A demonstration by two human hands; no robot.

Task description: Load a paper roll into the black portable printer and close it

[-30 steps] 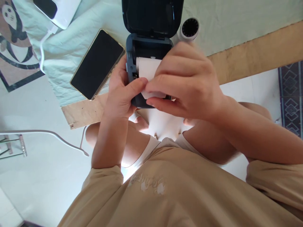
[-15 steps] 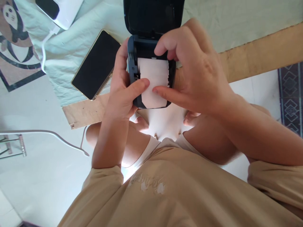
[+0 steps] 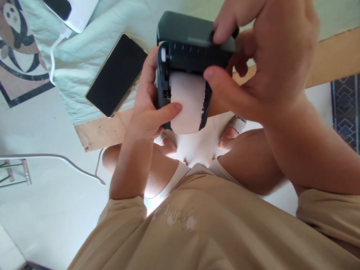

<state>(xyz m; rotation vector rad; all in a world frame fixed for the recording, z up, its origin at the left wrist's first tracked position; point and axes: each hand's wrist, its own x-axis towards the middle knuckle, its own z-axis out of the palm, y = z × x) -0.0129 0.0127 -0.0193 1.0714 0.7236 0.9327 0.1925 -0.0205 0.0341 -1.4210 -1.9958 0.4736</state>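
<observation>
Paper [image 3: 189, 97] is seated in the little printer [image 3: 162, 80] — lid [image 3: 182, 28] not fully closed yet. Printer's gripped by the left hand [image 3: 147, 107], lid's held by the right hand [image 3: 271, 69].

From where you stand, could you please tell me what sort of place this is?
Probably a home: a cloth-covered table, a phone on it, and a panda picture beyond its edge.

My right hand [image 3: 277, 63] has left the paper [image 3: 188, 103] and is up at the lid [image 3: 180, 28], fingers on its right end. The lid no longer lies back; it tilts over the printer [image 3: 163, 82], outer face showing. My right sandal [image 3: 237, 123] comes into view.
</observation>
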